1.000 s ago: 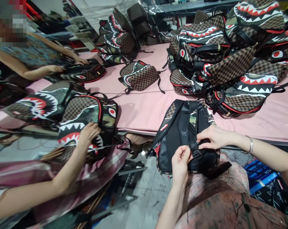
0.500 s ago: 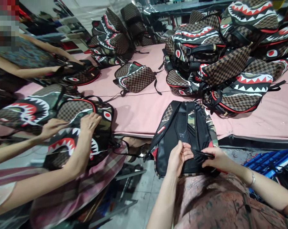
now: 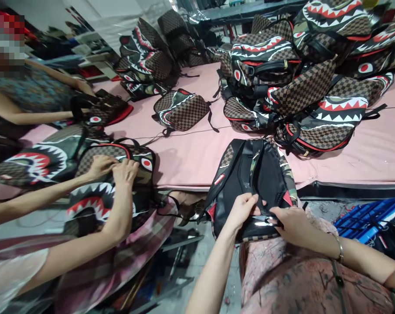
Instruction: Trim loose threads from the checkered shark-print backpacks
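Observation:
A black-backed backpack point(image 3: 228, 196) with checkered and camouflage sides rests back panel up, from the pink table's edge down to my lap. My left hand point(image 3: 242, 211) is closed, thumb and fingers pinching at the lower part of a shoulder strap point(image 3: 255, 168). Opposite it, my right hand point(image 3: 294, 224) is wrapped round a small pair of scissors point(image 3: 263, 221). Their silver blades point left, under my left fingertips and just over the bag's lower back. My right thumb and forefinger are also close to the strap's end; whether they touch it I cannot tell.
Shark-mouth backpacks are heaped on the pink table point(image 3: 191, 157) at the right, and one backpack point(image 3: 184, 111) lies mid-table. At left, a co-worker's hands point(image 3: 124, 172) work on another backpack point(image 3: 141, 174). Beyond, another person handles a dark bag point(image 3: 109, 109). Blue bars point(image 3: 367, 222) stand at lower right.
The scissors have turned so their blades now show, pointing left. My left hand has gone from loosely open fingers to a pinch at the strap. The co-worker's hands have drawn together.

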Tool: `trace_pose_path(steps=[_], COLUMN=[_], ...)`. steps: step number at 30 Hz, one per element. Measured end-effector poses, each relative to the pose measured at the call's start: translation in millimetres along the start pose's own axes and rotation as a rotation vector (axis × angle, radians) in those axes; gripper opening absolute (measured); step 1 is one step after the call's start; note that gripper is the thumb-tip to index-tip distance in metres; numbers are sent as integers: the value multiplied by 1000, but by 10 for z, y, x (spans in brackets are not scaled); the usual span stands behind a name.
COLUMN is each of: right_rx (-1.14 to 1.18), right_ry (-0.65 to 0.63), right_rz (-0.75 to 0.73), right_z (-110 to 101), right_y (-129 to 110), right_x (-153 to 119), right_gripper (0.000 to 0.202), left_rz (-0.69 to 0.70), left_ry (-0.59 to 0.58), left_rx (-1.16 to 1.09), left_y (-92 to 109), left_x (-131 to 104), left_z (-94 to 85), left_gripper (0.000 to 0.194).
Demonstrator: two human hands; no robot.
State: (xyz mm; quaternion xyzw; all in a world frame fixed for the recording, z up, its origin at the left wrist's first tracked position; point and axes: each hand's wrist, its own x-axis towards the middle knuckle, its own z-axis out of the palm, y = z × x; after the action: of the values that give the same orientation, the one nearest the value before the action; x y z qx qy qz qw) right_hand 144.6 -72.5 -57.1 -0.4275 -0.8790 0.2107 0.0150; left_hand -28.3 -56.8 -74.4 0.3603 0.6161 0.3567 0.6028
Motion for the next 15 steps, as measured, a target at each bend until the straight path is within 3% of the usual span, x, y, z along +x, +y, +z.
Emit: trace_pose_path(steps=[3,7,10,13,15], right_rx=[104,389,604,581,529], right_ry=[97,203,292,442,530], right_rz=[28,-54,-86,-113,-229], right_z=[106,151,96,3,-60], right_y=[47,217,431,635,716], right_x=[3,-24,-7,103,204], right_gripper=[34,49,39,20,16], left_rz=[99,134,130,79,37], left_ry=[91,130,139,112,95], left_rx=[-461,-840,-985,-1029,-1030], left_y=[-9,13,13,25,44], left_x=[-6,25,36,19,-1], left_z=[108,199,219,236,252], left_gripper=[26,19,15,20,24])
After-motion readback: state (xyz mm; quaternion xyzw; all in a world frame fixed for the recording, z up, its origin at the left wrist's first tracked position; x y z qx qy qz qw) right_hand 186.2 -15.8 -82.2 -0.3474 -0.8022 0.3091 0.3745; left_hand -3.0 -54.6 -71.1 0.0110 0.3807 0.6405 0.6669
